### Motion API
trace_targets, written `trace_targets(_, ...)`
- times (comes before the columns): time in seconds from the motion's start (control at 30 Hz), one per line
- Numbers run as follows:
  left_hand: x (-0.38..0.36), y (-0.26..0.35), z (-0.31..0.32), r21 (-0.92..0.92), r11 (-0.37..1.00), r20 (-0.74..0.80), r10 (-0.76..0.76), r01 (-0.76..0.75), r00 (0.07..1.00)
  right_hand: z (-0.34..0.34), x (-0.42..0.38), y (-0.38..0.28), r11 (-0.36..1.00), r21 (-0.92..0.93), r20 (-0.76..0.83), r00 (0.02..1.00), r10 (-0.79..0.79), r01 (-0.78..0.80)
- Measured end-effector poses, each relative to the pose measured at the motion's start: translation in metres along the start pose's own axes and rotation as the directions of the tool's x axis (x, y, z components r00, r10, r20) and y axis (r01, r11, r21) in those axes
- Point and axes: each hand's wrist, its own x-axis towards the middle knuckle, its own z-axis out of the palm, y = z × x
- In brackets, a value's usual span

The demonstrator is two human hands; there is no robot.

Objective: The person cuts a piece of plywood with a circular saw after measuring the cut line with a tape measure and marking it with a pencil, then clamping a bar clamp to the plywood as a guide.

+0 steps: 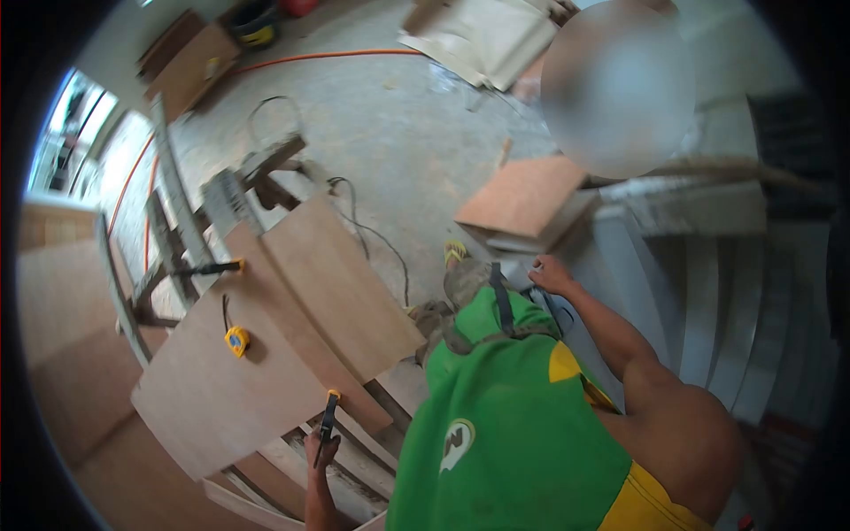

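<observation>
— So, where's the plywood panel?
— On the tabletop, long axis toward its far corner. At its near edge, the left hand is wrapped around a clamp; the right hand's grip I cannot tell.

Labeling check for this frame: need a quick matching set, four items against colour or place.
Items:
1. tape measure
2. cable on the floor
3. clamp
4. shirt

Descriptions:
A. green
B. gripped by the left hand
C. yellow, lying on the plywood panel
D. orange

Pairs: 1-C, 2-D, 3-B, 4-A
</observation>
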Motion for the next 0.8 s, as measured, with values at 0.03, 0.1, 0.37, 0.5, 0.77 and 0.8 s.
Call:
trace_targets(0.03,-0.001,0.005,-0.006,-0.05,0.996,0.071,-0.064,0.068,0.995,0.009,-0.022,0.031,0.999,0.016,-0.003,0.999,0.051,-0.051)
trace_targets(0.1,-0.003,0.005,-0.019,0.013,0.998,0.149,-0.069,0.067,0.986,0.028,-0.072,0.08,0.983,0.068,0.19,0.97,0.153,-0.169)
trace_targets(0.37,-0.056,-0.003,-0.103,-0.109,0.784,0.297,-0.561,0.611,0.773,0.0,-0.161,0.084,0.656,0.175,0.582,0.615,0.532,-0.734)
trace_targets(0.5,-0.085,-0.038,-0.161,-0.25,0.638,0.189,-0.705,0.728,0.683,0.001,-0.126,0.101,0.626,0.2,0.614,0.594,0.519,-0.754)
trace_targets(0.77,0.004,0.196,-0.231,0.077,0.964,-0.573,-0.165,0.253,0.803,0.003,0.011,0.159,0.875,0.348,0.436,0.884,0.168,-0.338)
trace_targets(0.8,0.03,0.252,-0.234,0.115,0.966,-0.53,-0.137,0.231,0.837,0.001,0.024,0.163,0.86,0.372,0.417,0.891,0.182,-0.349)
